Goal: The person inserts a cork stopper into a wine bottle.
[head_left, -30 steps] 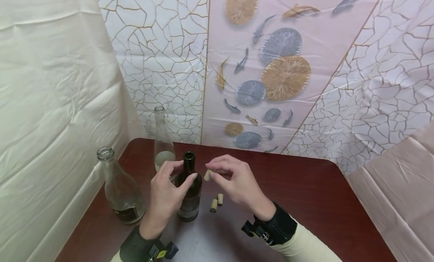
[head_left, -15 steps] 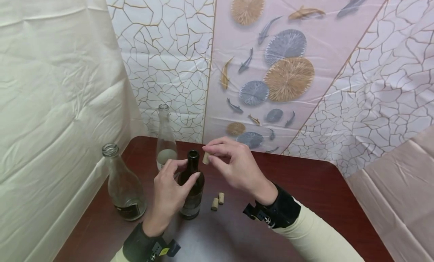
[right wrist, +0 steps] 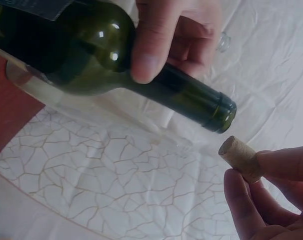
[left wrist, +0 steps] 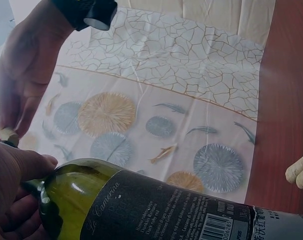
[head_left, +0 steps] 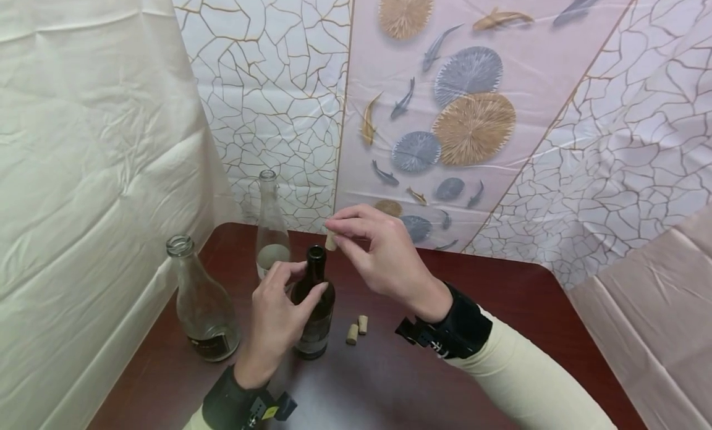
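A dark green wine bottle (head_left: 316,322) stands upright on the table, its mouth uncovered. My left hand (head_left: 278,312) grips it at the shoulder and lower neck, thumb on the near side. Between thumb and fingertips my right hand (head_left: 384,254) pinches a cork (head_left: 330,240), just right of the bottle's mouth and slightly above it. In the right wrist view the cork (right wrist: 240,159) is apart from the rim, one end facing the bottle's mouth (right wrist: 224,114). The left wrist view shows the bottle's black printed label (left wrist: 161,210).
Two more corks, a nearer one (head_left: 352,334) and a farther one (head_left: 363,325), lie right of the bottle. A clear glass bottle (head_left: 206,300) stands at the left, another (head_left: 272,232) behind. Patterned cloth (head_left: 278,96) hangs behind the reddish-brown table (head_left: 473,331).
My right hand has risen with the cork and shifted left, from beside the bottle's neck to near its mouth. The left hand keeps its hold on the bottle.
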Available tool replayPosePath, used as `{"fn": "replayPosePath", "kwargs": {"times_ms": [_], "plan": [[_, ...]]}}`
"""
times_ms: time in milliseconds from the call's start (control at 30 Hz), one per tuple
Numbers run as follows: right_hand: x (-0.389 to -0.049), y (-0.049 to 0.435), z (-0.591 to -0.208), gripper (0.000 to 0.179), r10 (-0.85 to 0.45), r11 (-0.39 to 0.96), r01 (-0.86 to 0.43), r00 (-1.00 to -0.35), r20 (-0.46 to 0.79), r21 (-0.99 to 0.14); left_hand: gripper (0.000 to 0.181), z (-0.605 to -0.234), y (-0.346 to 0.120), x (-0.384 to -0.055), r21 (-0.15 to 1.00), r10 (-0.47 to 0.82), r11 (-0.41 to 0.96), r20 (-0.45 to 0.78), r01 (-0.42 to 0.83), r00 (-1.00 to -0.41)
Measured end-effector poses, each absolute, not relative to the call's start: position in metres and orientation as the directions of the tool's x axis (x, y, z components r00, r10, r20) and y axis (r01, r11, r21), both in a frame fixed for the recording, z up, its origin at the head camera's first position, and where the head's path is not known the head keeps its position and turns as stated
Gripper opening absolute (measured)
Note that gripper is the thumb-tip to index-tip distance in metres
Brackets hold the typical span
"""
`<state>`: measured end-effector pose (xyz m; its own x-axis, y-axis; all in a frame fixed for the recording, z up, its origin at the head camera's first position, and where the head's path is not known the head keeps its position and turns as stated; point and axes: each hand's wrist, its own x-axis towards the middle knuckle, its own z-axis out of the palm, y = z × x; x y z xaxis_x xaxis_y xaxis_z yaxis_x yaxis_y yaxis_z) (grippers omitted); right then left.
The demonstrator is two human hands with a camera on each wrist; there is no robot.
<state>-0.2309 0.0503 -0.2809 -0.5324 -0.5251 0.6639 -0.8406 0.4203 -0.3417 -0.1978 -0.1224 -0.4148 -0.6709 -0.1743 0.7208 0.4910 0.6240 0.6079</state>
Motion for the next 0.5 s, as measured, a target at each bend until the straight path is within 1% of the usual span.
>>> {"fn": "replayPosePath", "kwargs": {"times_ms": [133, 500], "plan": [[-0.229, 0.044, -0.277, 0.022, -0.544, 0.397, -0.85, -0.522, 0.657, -0.346, 0.041, -0.415, -0.123, -0.198, 0.6, -0.172, 0.626, 0.729, 0.497, -0.663], [-0.227, 0.033, -0.281, 0.022, -0.592, 0.394, -0.864, -0.499, 0.633, -0.314, 0.04, -0.415, -0.124, -0.198, 0.607, -0.174, 0.626, 0.72, 0.489, -0.671]]}}
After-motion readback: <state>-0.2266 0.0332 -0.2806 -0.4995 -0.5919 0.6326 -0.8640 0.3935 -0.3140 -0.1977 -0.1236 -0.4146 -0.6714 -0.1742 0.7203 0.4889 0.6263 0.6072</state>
